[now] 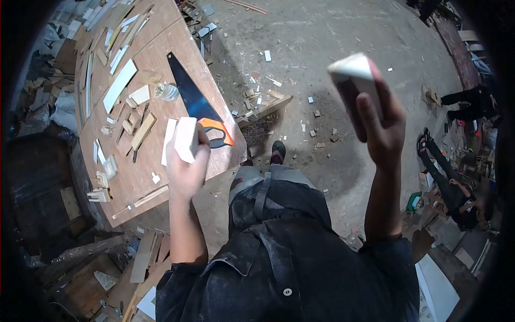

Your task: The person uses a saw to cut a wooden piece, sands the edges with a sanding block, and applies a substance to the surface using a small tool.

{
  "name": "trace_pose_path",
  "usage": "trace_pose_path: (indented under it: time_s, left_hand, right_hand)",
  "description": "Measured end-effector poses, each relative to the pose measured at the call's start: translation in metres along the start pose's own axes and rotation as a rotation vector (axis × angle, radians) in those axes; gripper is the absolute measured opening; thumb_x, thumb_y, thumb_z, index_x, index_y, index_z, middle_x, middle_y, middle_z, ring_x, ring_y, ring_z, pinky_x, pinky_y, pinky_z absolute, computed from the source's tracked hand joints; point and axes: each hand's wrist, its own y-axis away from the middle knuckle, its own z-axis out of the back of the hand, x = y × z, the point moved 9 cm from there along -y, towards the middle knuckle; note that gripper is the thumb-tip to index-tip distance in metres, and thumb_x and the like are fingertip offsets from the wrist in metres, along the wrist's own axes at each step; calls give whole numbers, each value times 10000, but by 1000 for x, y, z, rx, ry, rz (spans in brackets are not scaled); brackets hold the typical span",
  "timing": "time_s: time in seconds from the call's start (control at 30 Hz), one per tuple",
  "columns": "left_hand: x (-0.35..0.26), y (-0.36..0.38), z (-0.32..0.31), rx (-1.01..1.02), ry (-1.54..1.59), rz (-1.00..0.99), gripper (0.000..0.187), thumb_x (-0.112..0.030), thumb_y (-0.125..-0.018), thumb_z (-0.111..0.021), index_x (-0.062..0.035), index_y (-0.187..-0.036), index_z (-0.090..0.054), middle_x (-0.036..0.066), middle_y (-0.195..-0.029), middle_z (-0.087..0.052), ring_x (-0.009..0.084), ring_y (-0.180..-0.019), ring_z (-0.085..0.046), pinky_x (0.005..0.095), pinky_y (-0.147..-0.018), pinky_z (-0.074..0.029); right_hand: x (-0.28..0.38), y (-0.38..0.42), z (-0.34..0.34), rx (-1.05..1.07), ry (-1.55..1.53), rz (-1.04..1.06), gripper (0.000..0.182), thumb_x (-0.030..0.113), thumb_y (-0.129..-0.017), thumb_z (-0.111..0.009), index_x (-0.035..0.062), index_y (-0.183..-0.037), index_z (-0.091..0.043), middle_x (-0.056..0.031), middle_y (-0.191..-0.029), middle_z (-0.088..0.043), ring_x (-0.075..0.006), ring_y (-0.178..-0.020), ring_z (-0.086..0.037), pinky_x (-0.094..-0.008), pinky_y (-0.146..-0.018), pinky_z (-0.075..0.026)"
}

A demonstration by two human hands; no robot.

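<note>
Take the handsaw (pixel 190 92) as your landmark: your left hand (pixel 186 174) is the nearer one, just to the left of its orange handle in this view, closed around a white-faced block (pixel 185 138) whose long axis runs roughly away from you. Your right hand (pixel 387 121) is well apart to the right of the handsaw, past the edge of the worktable (pixel 161 182) and over the floor. Its fingers are wrapped around a second, pale-topped block (pixel 355 80), which stands tilted, its upper end leaning left, toward the handsaw's side. So the two blocks are well apart, the left-hand one lying to the left of the right hand; whether it touches the worktable, you cannot tell.
</note>
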Motion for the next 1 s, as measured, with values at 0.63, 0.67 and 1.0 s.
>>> trace_pose_path:
  time_s: [0.63, 0.67, 1.0]
  left_hand:
    - [-69, 66, -19, 113, -249, -373, 369, -144, -721, -698, 5, -1047, -607, 205, -906, -643, 390, -837, -655, 413, -746, -518]
    - [-62, 67, -16, 98, -307, -304, 408, -164, -753, -691, 20, -1103, -588, 228, -939, -641, 403, -865, -653, 427, -767, -517]
    - [-47, 114, 53, 35, -117, -39, 599, -340, -872, -693, 45, -1286, -492, 260, -1090, -636, 388, -1042, -636, 429, -888, -489]
  right_hand:
    - [103, 33, -70, 169, -174, 211, 548, 149, -882, -694, -65, -1353, -516, -222, -1244, -634, -261, -1057, -656, -334, -928, -486]
    - [107, 37, -74, 186, -184, 202, 541, 140, -882, -691, -62, -1353, -517, -223, -1257, -628, -263, -1067, -653, -333, -932, -485]
    - [159, 77, -125, 211, -19, 187, 564, 295, -914, -682, -29, -1349, -528, -228, -1216, -646, -264, -1076, -659, -336, -904, -496]
